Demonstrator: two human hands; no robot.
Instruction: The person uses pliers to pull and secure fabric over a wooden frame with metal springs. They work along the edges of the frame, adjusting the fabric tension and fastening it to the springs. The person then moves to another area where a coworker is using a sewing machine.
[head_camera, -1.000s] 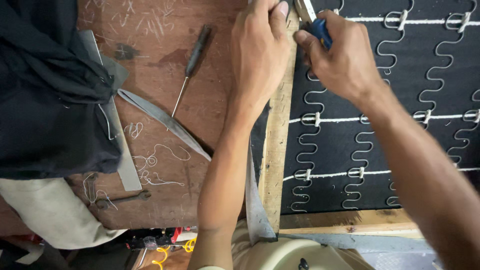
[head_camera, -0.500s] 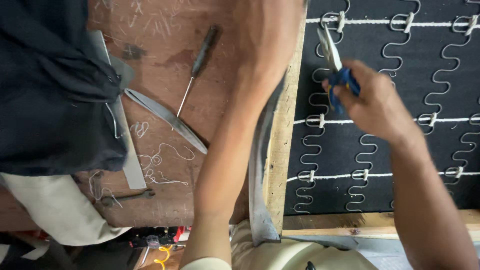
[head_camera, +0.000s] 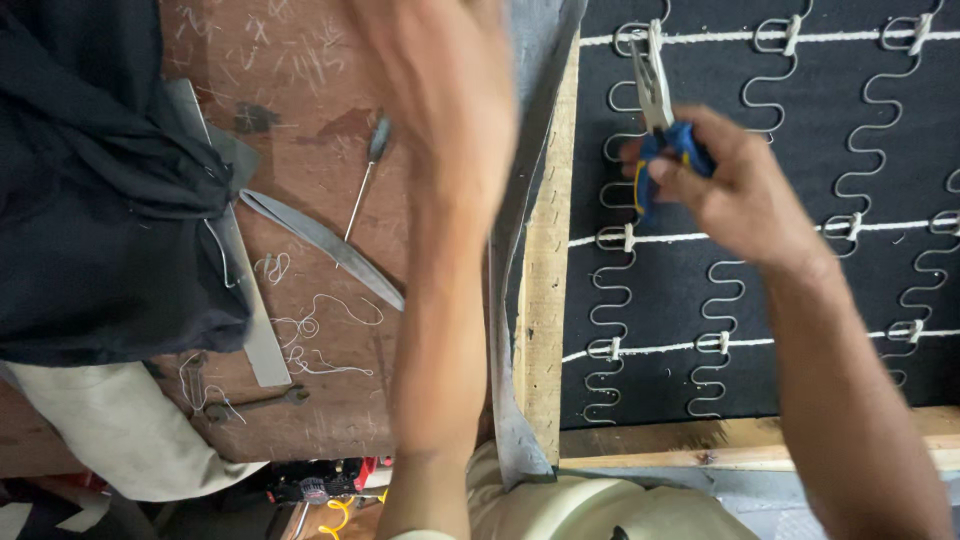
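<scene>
Now the right hand (head_camera: 740, 195) is gripping the pliers (head_camera: 662, 120) over the springs (head_camera: 720, 300), nose pointing away; the left hand (head_camera: 450, 110) is blurred, its grip unclear.

Left hand (head_camera: 450, 110): blurred, forearm upright just left of the wooden rail (head_camera: 545, 270); grip unreadable. Right hand (head_camera: 730, 185): right of rail, fingers curled closed around pliers (head_camera: 660, 120).

head view, close, looking straight down
</scene>
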